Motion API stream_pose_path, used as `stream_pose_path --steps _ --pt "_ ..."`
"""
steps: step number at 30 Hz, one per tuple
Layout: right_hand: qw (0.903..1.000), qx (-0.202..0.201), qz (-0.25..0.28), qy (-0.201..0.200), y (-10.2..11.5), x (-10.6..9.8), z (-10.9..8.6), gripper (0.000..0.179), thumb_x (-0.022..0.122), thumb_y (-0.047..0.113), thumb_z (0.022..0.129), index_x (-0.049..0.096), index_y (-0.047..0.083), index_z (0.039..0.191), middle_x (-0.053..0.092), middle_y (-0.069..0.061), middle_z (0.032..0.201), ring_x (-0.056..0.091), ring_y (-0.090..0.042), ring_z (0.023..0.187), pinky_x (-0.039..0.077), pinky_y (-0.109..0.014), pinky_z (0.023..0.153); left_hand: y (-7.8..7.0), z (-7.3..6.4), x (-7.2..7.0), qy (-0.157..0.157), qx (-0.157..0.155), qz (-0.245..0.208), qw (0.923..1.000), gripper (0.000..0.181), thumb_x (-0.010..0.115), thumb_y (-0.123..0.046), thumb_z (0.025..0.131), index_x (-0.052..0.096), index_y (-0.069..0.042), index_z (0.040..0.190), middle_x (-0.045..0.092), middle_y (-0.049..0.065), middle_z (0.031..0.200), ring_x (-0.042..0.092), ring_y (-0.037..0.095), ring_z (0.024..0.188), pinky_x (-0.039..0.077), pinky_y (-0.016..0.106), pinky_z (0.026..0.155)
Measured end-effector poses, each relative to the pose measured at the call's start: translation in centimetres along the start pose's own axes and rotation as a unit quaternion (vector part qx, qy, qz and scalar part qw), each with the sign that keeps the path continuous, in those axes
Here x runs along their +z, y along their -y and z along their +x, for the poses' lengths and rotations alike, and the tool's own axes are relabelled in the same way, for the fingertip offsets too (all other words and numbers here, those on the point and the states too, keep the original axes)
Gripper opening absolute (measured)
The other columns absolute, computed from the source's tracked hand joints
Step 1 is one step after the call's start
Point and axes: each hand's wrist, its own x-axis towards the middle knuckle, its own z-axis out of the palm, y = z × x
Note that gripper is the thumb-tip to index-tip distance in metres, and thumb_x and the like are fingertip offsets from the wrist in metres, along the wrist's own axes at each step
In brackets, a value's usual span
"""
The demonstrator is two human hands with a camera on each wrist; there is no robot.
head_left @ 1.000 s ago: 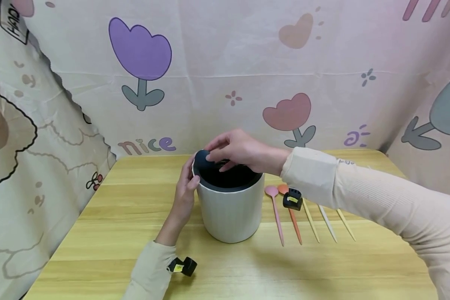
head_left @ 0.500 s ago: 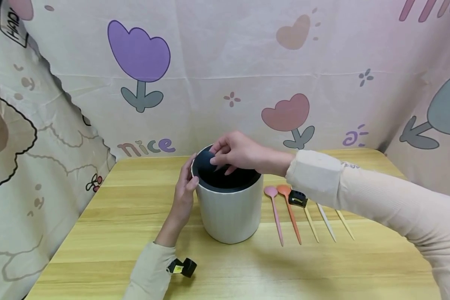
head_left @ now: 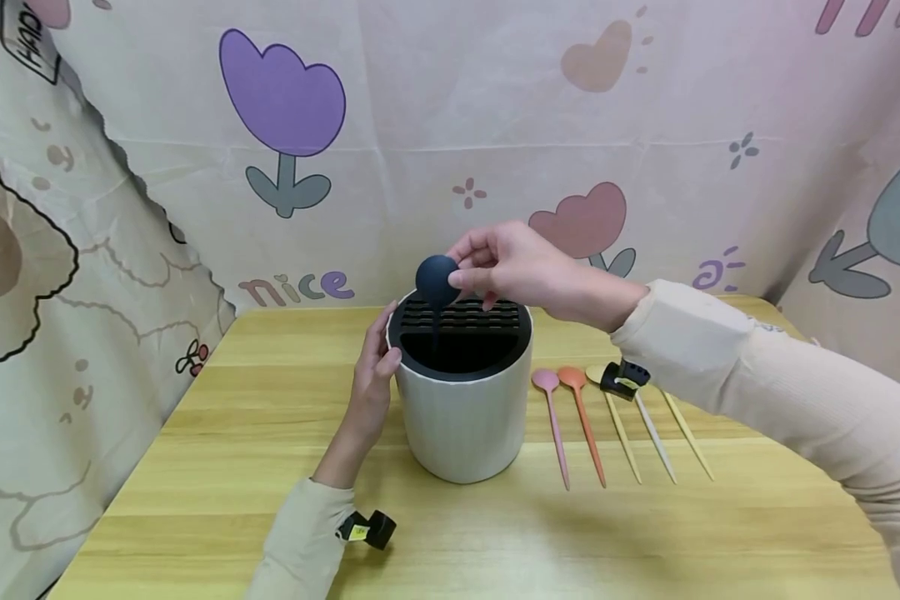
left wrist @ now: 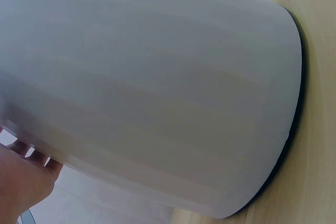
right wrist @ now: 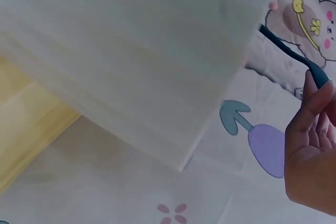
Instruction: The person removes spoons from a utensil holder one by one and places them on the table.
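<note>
In the head view, a white cylindrical utensil holder [head_left: 461, 425] with a black slotted insert stands on the table. My left hand [head_left: 371, 375] holds its left side, thumb near the front of the rim and fingers farther back; the left wrist view shows those fingers [left wrist: 39, 161] against the pale wall. Over the opening, my right hand [head_left: 521, 271] pinches a dark blue spoon [head_left: 437, 282] by its round head. The thin handle points down into the large front compartment, where its lower end is hidden. In the right wrist view the spoon's handle [right wrist: 286, 50] reaches to the holder's rim.
Right of the holder, several spoons lie side by side with handles toward me, among them a pink spoon [head_left: 551, 417], an orange spoon [head_left: 581, 408] and a white one [head_left: 654, 433]. Patterned cloth [head_left: 420, 100] hangs behind the wooden table [head_left: 495, 542].
My right hand has risen from inside the holder's opening, lifting the dark blue spoon's head above the rim. The slotted part of the insert now shows. My left hand stays in place.
</note>
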Motion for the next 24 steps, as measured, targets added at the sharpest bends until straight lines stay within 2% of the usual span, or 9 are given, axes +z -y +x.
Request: stream_pose_path --steps 8,12,19,24 --pt "0.9993 -0.026 -0.018 0.019 0.4 -0.2 -0.2 0.015 0.062 0.000 0.090 0.062 -0.005 0.104 0.065 -0.011 0.082 0.059 -0.034 0.079 0.051 -0.028 0.060 0.1 0.1 -0.2 0.000 -0.001 0.001 1.0000 0.068 0.037 -0.030 0.089 0.024 -0.006 0.151 0.027 0.013 0.153 0.030 0.030 0.136 0.023 0.053 0.110" --pt "0.9992 -0.026 -0.022 0.021 0.8 -0.3 -0.3 0.016 0.064 0.002 0.089 0.064 -0.004 0.104 0.068 -0.010 0.084 0.059 -0.033 0.077 0.052 -0.029 0.062 0.0 0.1 -0.1 -0.003 -0.004 0.000 1.0000 0.068 0.037 -0.030 0.089 0.024 -0.006 0.152 0.027 0.013 0.153 0.030 0.030 0.135 0.023 0.053 0.110" --pt "0.9991 -0.041 0.010 -0.007 1.4 -1.3 -0.6 0.016 0.066 0.000 0.087 0.067 -0.004 0.102 0.070 -0.011 0.083 0.065 -0.021 0.070 0.051 -0.030 0.060 0.0 0.0 -0.1 -0.001 0.002 0.000 1.0000 0.069 0.038 -0.030 0.088 0.024 -0.005 0.151 0.027 0.014 0.153 0.030 0.030 0.136 0.023 0.053 0.110" --pt "0.9962 -0.064 0.047 -0.037 1.6 -2.4 -1.0 0.017 0.065 0.000 0.087 0.065 -0.006 0.103 0.069 -0.012 0.084 0.060 -0.018 0.070 0.048 -0.027 0.056 0.1 0.1 -0.2 0.001 0.006 0.001 1.0000 0.070 0.038 -0.029 0.088 0.024 -0.004 0.151 0.026 0.015 0.153 0.030 0.030 0.136 0.024 0.052 0.110"
